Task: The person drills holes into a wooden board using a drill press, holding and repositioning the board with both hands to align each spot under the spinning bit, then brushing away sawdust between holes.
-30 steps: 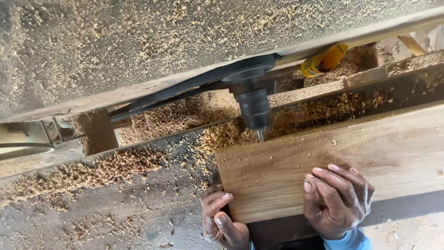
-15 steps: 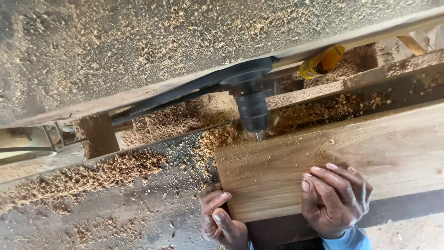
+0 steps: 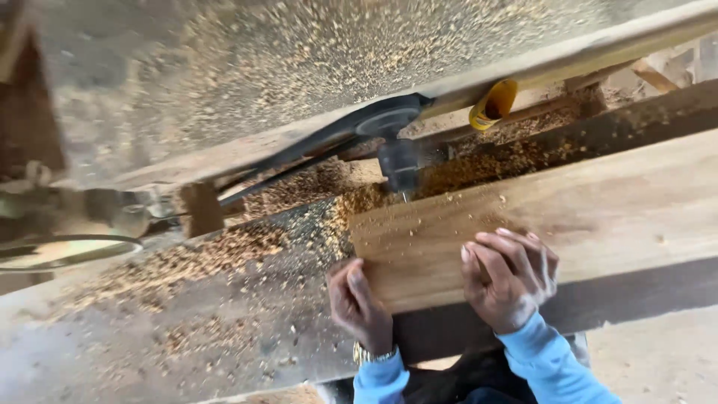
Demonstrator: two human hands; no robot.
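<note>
A long wooden plank (image 3: 598, 217) lies on a sawdust-covered machine table (image 3: 224, 314). My left hand (image 3: 360, 303) grips the plank's near corner at its left end, fingers curled on the edge. My right hand (image 3: 508, 277) presses flat on the plank's top face, fingers spread. At the plank's far edge a dark drill chuck with a bit (image 3: 400, 168) meets the wood, driven by a black belt and pulley (image 3: 389, 120). Fresh chips lie around the bit.
Heaps of sawdust (image 3: 187, 258) cover the table and the trough behind the plank. A yellow tube-like part (image 3: 493, 105) sits behind the chuck. A wooden rail (image 3: 598, 52) runs along the back. A round metal part (image 3: 67, 251) is at the left.
The view has shifted, with the plank and both hands lower and nearer in frame. My left hand has slid further up the plank's end. The plank's far edge stays against the bit.
</note>
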